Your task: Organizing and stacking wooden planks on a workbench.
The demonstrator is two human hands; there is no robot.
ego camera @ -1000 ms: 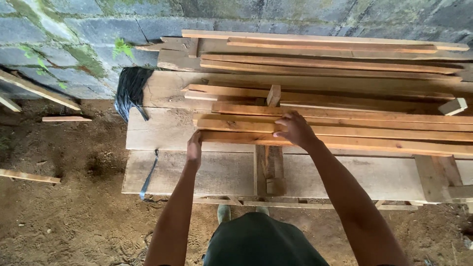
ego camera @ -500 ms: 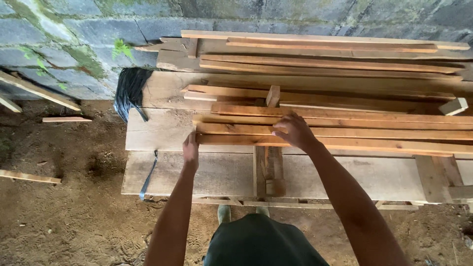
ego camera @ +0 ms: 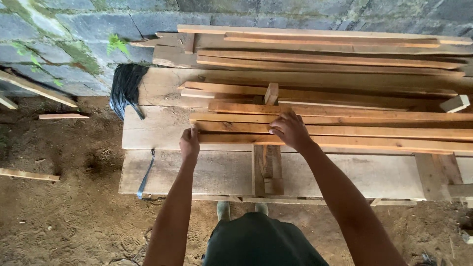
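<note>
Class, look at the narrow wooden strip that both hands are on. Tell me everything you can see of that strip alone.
The wooden strip is long, narrow and thin, of reddish-brown sawn timber. It lies flat among similar strips on wide pale planks, running from its squared left end off the picture's right edge. The left hand grips that left end; the right hand rests fingers-down on it further along. A short upright block stands just behind.

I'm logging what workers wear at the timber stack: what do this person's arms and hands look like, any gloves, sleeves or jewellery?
Both arms are bare along all of their visible length, with no sleeves showing. The left hand and the right hand are bare too: no gloves. No watch, band or ring shows from this side. Below the arms, a dark green garment covers the person's body.
</note>
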